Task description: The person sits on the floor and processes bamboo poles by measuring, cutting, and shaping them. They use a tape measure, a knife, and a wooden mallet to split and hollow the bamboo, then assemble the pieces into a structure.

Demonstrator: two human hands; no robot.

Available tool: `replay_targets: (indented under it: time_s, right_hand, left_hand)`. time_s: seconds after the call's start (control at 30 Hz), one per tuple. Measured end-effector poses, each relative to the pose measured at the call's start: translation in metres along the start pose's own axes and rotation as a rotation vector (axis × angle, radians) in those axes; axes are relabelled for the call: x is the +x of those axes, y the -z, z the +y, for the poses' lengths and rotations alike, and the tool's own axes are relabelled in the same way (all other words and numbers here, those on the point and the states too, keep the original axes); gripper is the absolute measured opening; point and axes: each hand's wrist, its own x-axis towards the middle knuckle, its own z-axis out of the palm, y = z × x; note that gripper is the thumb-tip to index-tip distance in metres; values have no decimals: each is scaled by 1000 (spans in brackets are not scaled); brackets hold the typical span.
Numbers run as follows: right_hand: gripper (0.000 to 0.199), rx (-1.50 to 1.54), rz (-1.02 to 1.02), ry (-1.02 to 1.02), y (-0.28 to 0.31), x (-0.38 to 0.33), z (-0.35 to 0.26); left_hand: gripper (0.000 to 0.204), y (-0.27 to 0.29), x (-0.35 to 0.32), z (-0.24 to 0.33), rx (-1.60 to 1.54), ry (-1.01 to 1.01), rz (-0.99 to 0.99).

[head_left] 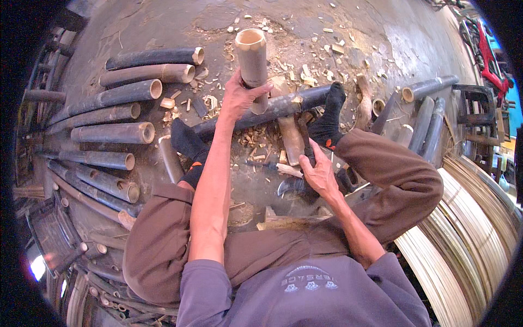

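My left hand is wrapped round the lower part of a short bamboo tube, held upright with its pale, trimmed open end up. Beneath it, a dark bamboo pole lies crosswise between my two feet. My right hand is closed on a long, narrow dark tool that looks like a knife; its grip is hidden in the palm. Next to that tool a pale brown wooden piece leans across the pole. Below the right hand lies a dark curved thing with a shiny edge.
Several dark bamboo lengths lie side by side at the left. More poles are on the right, beside a bundle of long pale strips. Wood chips litter the floor. My socked feet flank the work.
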Motion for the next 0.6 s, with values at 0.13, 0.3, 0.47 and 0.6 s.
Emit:
replay_targets:
  time_s: [0.13, 0.3, 0.47, 0.6]
  right_hand:
    - [57, -17, -48, -13, -11, 5, 1]
    - [57, -36, -93, -60, -29, 12, 2]
    - [51, 23, -105, -48, -37, 24, -8]
    - [49, -12, -76, 36, -49, 62, -5]
  left_hand:
    - [59, -3, 0, -1, 34, -65, 11]
    - [57, -7, -5, 6, 87, -139, 53]
    - [58, -12, -8, 10, 146, -94, 108]
    - [57, -18, -11, 15, 177, -125, 189]
